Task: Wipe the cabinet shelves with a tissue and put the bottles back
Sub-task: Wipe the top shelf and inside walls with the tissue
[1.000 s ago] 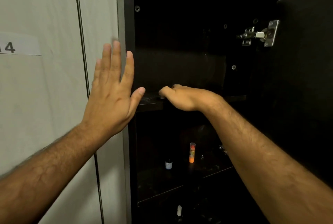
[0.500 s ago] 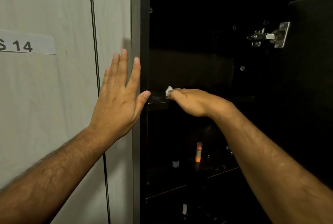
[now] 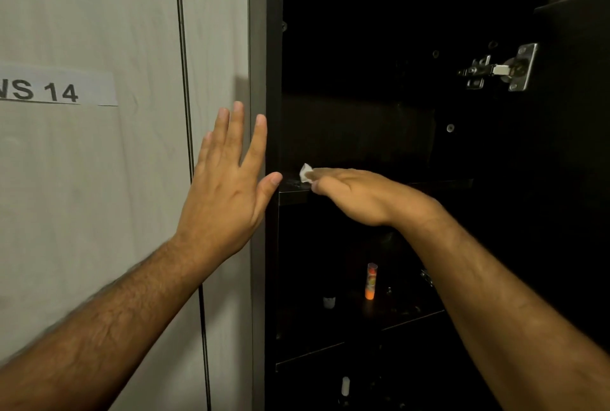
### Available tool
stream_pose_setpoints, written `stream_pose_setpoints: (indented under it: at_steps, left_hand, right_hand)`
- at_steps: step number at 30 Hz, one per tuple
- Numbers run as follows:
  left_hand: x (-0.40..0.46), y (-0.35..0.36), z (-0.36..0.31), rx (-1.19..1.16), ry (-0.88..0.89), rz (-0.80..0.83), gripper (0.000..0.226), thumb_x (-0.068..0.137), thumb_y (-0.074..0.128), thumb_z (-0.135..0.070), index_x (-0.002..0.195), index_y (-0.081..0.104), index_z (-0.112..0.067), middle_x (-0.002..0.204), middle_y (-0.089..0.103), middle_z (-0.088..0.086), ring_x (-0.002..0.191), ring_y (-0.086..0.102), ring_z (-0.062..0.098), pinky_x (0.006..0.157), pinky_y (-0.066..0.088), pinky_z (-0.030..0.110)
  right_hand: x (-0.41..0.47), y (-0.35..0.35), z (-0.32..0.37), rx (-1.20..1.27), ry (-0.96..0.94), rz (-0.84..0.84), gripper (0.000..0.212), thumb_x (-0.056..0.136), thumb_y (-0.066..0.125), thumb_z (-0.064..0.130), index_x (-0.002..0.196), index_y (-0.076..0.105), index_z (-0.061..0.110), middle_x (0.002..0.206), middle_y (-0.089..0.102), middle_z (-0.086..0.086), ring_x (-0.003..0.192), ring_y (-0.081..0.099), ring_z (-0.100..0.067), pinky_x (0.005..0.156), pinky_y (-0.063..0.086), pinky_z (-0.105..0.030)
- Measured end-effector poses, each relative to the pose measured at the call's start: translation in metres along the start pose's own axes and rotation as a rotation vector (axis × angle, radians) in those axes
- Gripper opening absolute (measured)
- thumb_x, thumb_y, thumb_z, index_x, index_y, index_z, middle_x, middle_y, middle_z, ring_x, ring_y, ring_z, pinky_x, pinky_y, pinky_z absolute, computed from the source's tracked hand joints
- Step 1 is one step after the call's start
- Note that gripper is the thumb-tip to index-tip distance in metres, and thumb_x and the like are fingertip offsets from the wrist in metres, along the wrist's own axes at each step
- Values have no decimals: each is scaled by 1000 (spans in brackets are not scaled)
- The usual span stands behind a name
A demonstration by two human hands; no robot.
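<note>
A tall dark cabinet [image 3: 264, 47] stands open in front of me. My right hand [image 3: 353, 194] lies palm down on the upper shelf [image 3: 293, 196] near its left end and presses a small white tissue [image 3: 305, 172], a corner of which shows past the fingertips. My left hand [image 3: 227, 186] is flat, fingers straight, against the cabinet's left side, its thumb at the shelf's front corner. On the shelf below stand an orange-bottomed bottle [image 3: 371, 280] and a small dark bottle with a pale label [image 3: 329, 301]. A white-capped bottle [image 3: 345, 386] sits lower down.
The cabinet door [image 3: 574, 113] hangs open on the right, held by a metal hinge [image 3: 501, 70]. A pale wall panel on the left carries a paper label reading "NS 14" [image 3: 56, 90]. The cabinet's inside is very dark.
My right hand has slid along the upper shelf, and the tissue's white corner now shows beyond its fingertips. The view has shifted, so the cabinet sits further right. My left hand stays flat on the side.
</note>
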State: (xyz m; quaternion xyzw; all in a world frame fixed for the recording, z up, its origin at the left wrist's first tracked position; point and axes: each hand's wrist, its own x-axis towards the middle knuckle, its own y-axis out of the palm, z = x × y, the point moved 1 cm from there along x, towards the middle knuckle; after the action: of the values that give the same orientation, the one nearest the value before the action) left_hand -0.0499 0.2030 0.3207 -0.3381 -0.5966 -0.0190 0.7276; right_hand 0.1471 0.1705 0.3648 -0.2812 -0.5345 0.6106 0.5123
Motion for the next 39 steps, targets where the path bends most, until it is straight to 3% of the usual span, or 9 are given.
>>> stream_pose_setpoints:
  at_steps: [3,6,11,17,20,24,29,35,39]
  left_hand:
    - [0,-2,3,21,5,8,69,99,21,-53,153,-8,-22,162,-8,13,149,-11,25,120,2,44]
    - [-1,-2,7,69,9,17,68,99,21,-53,153,-8,-23,162,-7,12,149,-11,25,119,0,43]
    - [-4,-3,7,66,-6,28,68,99,20,-54,153,-6,-23,163,-7,10,149,-11,24,119,0,44]
    - [-3,-6,7,77,13,40,68,98,19,-55,153,-6,-23,163,-6,11,150,-8,25,120,4,47]
    - [-4,-7,9,86,17,43,68,99,21,-54,153,-3,-22,163,-4,12,150,-6,27,120,5,48]
    - [-5,-7,10,100,20,57,67,99,21,-52,154,-2,-22,163,-3,13,150,-5,28,120,9,50]
    - [-6,-5,9,103,13,51,67,100,22,-52,153,-6,-22,163,-4,12,150,-6,26,120,4,46]
    - [-6,-5,9,99,13,48,67,100,24,-51,154,-1,-21,163,-2,13,150,-4,26,120,5,46]
    - [-6,-4,10,91,12,42,66,100,24,-51,154,-2,-22,163,-3,11,150,-5,26,120,4,46]
  right_hand:
    - [-17,-1,-2,120,-100,37,62,91,29,52,148,39,29,156,32,14,142,26,-1,119,17,-27]
    - [-22,-15,-24,195,47,14,76,76,29,66,143,46,34,152,40,13,138,35,-5,119,24,-34]
    - [5,-15,-16,95,205,73,49,101,23,51,134,53,31,144,49,5,123,46,-12,109,33,-36]
    - [7,3,24,15,-82,80,43,100,34,33,140,47,26,151,41,6,135,38,-13,111,31,-34]
    - [-8,0,11,12,-186,111,58,95,47,22,150,32,35,158,25,14,143,25,-6,112,24,-25]
    - [-7,-16,-9,-112,-18,175,74,90,61,26,151,22,41,158,26,11,125,45,-5,96,36,-20]
    - [22,-6,17,-212,22,201,97,80,75,28,154,13,35,158,26,7,134,41,-17,104,43,-34]
    - [13,6,32,-204,-131,109,91,82,72,25,155,17,24,159,25,4,139,37,-16,109,40,-33]
    - [-11,0,23,-173,-203,119,86,85,68,22,154,18,27,160,22,10,144,25,-10,114,29,-26]
